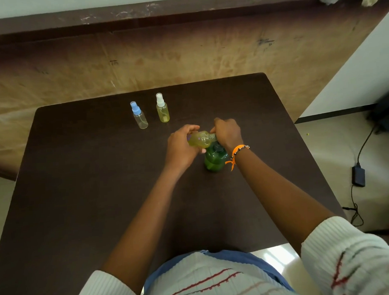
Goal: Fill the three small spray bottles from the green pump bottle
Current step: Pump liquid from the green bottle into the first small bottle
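Note:
A small spray bottle (201, 139) with yellow-green liquid lies on its side in the air, gripped round its body by my left hand (181, 148). My right hand (227, 132) curls over its neck end, hiding the cap. Just below stands the green pump bottle (214, 160) on the dark table (90, 185), partly hidden by my right wrist. Farther back on the table stand two more small bottles: a blue-capped spray bottle (139, 115), clear and nearly empty, and a white-capped spray bottle (162, 108) holding yellow liquid.
A wall with a dark ledge (139, 18) runs behind the table. On the floor to the right lie a black power adapter (358, 176) and its cable. The table's right edge drops to pale floor.

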